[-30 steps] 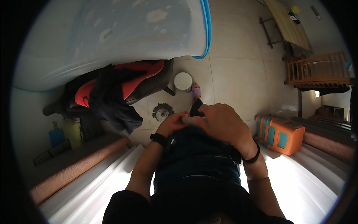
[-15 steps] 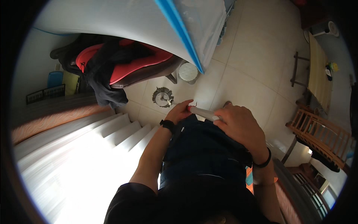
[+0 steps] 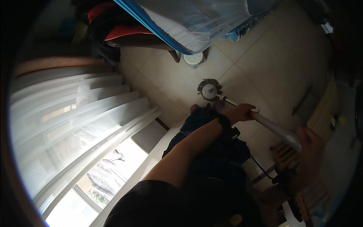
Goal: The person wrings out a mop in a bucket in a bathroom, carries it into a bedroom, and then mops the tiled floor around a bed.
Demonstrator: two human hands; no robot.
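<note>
A mop with a round disc head and a dark grey string fringe (image 3: 209,90) rests on the tiled floor in front of me. Its pole slants up toward the right, ending in a thick pale grip (image 3: 274,128). My left hand (image 3: 242,112) is wrapped round the pole near a red band, below that grip. At the upper end of the grip, my right hand (image 3: 311,145) is closed on it, dim and slightly smeared by motion. Both wrists carry dark bands.
A small round stool with a whitish top (image 3: 193,58) stands beyond the mop head. Behind it hangs a blue-edged net canopy (image 3: 196,30), beside a red and dark chair (image 3: 132,32). White curtains (image 3: 75,102) hang at left; a wooden slatted rack (image 3: 287,155) stands right.
The mop head has slid rightward over the floor, from left of the stool to its right. Both hands have shifted right with the pole, and my view has turned.
</note>
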